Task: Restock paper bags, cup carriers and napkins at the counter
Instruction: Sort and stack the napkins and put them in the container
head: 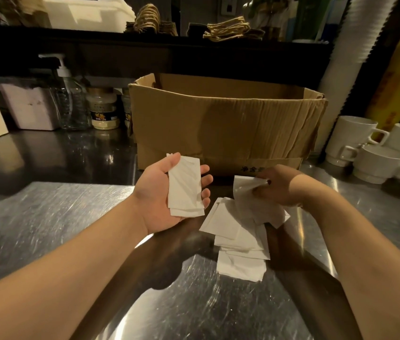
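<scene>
Above counter: left hand [169,190] cradles napkin stack [186,190]; right hand [276,186] pinches napkin [245,192].

The scene is dim and warm-toned, with light falling from above and slightly behind the viewer. The steel table [46,217] throws streaky glare at 6 and 8 o'clock, its scratches catching the light. Both forearms cast heavy dark shadows onto the table at 6 o'clock. The cardboard box [223,128] at 12 o'clock carries a soft rounded shadow on its front. The shelf [145,45] at 12 o'clock sinks into near black. The napkins [238,236] are bright, almost blown out. Wide-angle distortion bends the edges at 3 and 9 o'clock; the mugs [366,148] at 3 o'clock look soft
</scene>
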Available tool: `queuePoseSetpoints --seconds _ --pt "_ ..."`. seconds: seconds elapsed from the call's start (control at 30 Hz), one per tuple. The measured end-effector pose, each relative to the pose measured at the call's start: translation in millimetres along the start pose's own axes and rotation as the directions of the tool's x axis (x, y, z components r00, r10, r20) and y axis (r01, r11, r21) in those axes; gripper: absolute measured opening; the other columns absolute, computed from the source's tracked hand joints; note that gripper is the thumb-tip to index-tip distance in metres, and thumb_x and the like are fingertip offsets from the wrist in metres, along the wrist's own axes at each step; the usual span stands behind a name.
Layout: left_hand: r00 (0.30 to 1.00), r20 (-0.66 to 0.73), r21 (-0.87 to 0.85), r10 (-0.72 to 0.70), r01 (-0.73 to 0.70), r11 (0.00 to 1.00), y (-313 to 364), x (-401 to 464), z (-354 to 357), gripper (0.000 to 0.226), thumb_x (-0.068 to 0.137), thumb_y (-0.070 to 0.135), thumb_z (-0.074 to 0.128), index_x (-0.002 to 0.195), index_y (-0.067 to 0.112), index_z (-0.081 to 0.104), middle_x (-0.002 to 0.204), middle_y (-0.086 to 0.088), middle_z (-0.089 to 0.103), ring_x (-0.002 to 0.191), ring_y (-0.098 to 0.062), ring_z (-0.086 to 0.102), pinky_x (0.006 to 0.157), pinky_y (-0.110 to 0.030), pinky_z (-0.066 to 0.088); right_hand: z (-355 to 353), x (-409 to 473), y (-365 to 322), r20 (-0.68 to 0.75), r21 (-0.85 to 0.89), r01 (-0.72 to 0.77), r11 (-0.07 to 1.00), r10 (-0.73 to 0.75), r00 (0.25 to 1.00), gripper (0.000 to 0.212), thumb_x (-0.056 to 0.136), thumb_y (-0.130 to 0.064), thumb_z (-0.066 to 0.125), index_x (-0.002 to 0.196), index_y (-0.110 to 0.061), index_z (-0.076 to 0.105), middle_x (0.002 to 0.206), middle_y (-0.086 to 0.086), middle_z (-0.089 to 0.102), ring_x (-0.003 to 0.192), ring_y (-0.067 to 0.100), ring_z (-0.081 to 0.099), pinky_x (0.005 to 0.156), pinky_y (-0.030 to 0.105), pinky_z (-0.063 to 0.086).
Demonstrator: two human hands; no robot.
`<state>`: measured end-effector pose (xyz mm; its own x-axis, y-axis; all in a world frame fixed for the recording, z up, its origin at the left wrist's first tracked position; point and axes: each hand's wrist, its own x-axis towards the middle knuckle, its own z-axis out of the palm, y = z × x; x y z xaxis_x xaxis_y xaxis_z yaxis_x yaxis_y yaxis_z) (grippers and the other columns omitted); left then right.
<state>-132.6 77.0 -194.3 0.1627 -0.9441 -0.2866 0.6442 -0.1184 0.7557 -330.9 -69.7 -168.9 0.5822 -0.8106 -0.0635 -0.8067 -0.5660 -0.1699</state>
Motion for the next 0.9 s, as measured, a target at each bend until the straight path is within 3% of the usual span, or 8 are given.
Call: queuePoseSetpoints --seconds 0.1,0.13,0.2,0.3,0.4,0.57,0.77,0.9 --pt "1.000 -0.015 0.006 0.003 -0.003 1.000 0.7 -0.3 -0.9 0.062 0.103 0.057 0.038 0.127 0.008 0.069 0.113 -0.016 0.071 0.093 -0.031 0.067 0.086 -0.043 0.055 -2.1 -4.0 1.0 -0.175 0.284 -0.010 0.959 0.062 0.983 0.049 0.097 -0.024 0.067 0.143 -0.014 0.054 0.135 0.007 0.061 0.121 0.027 0.057 0.092 0.030 0.044" --pt "1.000 -0.020 0.011 0.004 -0.003 1.000 1.1 -0.7 -0.8 0.063 0.103 0.058 0.038 0.128 0.009 0.068 0.114 -0.016 0.071 0.094 -0.031 0.067 0.086 -0.043 0.055 -2.4 -6.7 1.4 -0.194 0.490 0.018 0.871 0.089 0.977 0.056 0.095 -0.022 0.070 0.146 -0.014 0.051 0.134 0.004 0.060 0.121 0.026 0.058 0.095 0.030 0.045" --pt "1.000 -0.021 0.021 0.007 -0.006 1.000 1.1 -2.1 0.6 0.063 0.102 0.059 0.037 0.129 0.011 0.067 0.115 -0.016 0.072 0.097 -0.031 0.065 0.088 -0.042 0.053 -6.5 -14.7 -2.1 -0.166 0.815 0.120 0.567 0.030 0.986 0.054 0.087 -0.023 0.074 0.137 -0.016 0.058 0.124 0.000 0.067 0.113 0.023 0.064 0.096 0.037 0.054" --pt "1.000 0.000 0.079 -0.004 0.004 0.997 0.8 -3.9 3.1 0.061 0.100 0.063 0.034 0.127 0.018 0.066 0.116 -0.012 0.072 0.108 -0.032 0.061 0.093 -0.043 0.051 -13.4 -24.8 -12.0 -0.132 0.957 0.177 0.230 -0.199 0.971 0.032 0.081 -0.024 0.069 0.112 -0.015 0.070 0.099 0.004 0.074 0.091 0.022 0.071 0.073 0.032 0.061" --pt "0.999 0.035 0.148 -0.027 0.021 0.989 0.4 -3.5 3.2 0.059 0.098 0.067 0.035 0.134 0.027 0.060 0.115 -0.007 0.075 0.105 -0.029 0.068 0.093 -0.045 0.054 -12.1 -31.7 -29.5 -0.114 0.985 0.151 0.081 -0.348 0.930 0.024 0.085 -0.018 0.062 0.107 -0.010 0.069 0.091 0.005 0.073 0.079 0.019 0.072 0.065 0.027 0.060" --pt "0.986 0.161 0.140 -0.033 0.010 0.990 -3.3 -0.3 3.8 0.063 0.101 0.064 0.037 0.135 0.019 0.065 0.118 -0.012 0.070 0.104 -0.031 0.067 0.096 -0.047 0.051 9.2 -28.2 -50.8 -0.048 0.967 0.132 0.216 -0.356 0.933 0.022 0.093 -0.019 0.066 0.111 -0.009 0.072 0.102 0.006 0.074 0.089 0.020 0.072 0.081 0.032 0.061" --pt "0.987 0.156 0.233 -0.035 -0.002 0.972 -6.0 3.8 1.9 0.073 0.094 0.077 0.029 0.140 0.029 0.059 0.123 -0.009 0.070 0.119 -0.033 0.062 0.101 -0.052 0.051 19.9 -22.1 -59.4 -0.109 0.931 0.152 0.331 -0.144 0.984 0.006 0.093 -0.025 0.071 0.097 -0.022 0.073 0.086 -0.009 0.076 0.081 0.010 0.072 0.069 0.025 0.061" --pt "0.987 0.150 0.283 -0.055 0.010 0.959 -6.9 2.5 2.0 0.076 0.090 0.080 0.033 0.138 0.027 0.059 0.126 -0.012 0.069 0.126 -0.037 0.061 0.107 -0.053 0.049 26.2 -22.7 -63.4 -0.181 0.859 0.189 0.477 -0.063 0.981 0.008 0.093 -0.028 0.072 0.099 -0.025 0.067 0.093 -0.005 0.071 0.086 0.012 0.068 0.063 0.017 0.057"
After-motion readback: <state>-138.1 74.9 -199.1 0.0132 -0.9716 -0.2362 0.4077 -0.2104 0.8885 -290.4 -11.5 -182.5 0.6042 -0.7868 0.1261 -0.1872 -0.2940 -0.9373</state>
